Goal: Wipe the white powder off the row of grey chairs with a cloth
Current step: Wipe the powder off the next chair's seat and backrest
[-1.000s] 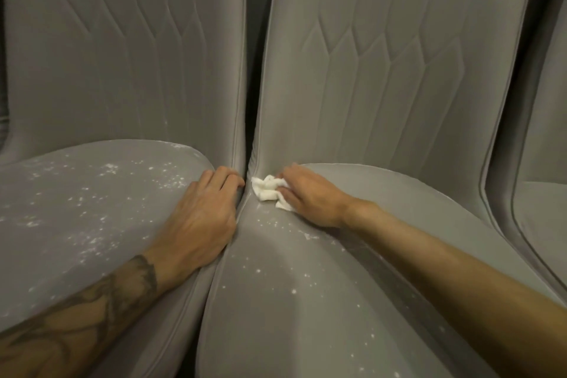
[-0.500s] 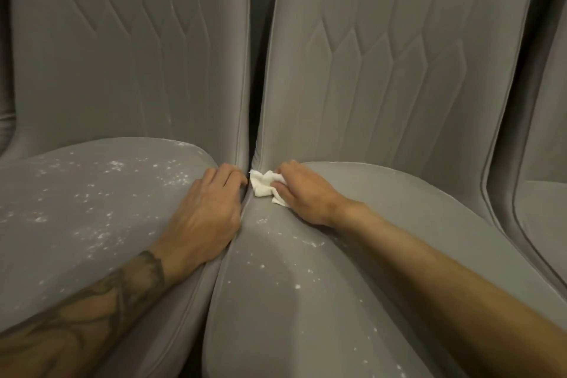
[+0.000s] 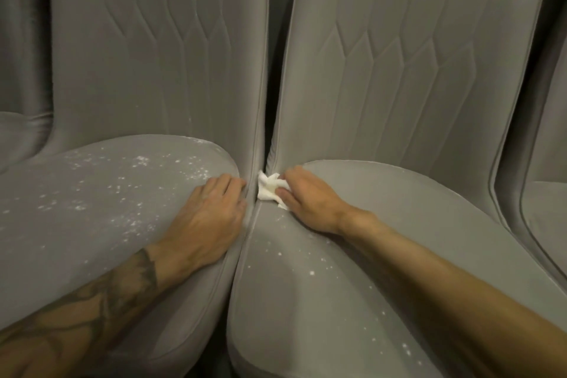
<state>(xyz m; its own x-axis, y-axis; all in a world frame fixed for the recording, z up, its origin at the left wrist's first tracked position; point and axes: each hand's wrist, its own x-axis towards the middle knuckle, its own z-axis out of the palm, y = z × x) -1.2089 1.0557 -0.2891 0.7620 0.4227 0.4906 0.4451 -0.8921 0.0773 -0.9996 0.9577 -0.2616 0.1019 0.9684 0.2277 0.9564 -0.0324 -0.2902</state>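
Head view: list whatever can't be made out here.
All head view.
Cloth: mostly covered by the right hand.
Seat under the left hand: that patch hidden.
Far-right chair: cut by the frame edge.
Gap between chairs: too dark.

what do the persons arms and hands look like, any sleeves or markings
The left hand and right hand are bare: no gloves, rings or watch show. No sleeves in view. A dark line tattoo runs along the left forearm toward the wrist; the right forearm is unmarked.
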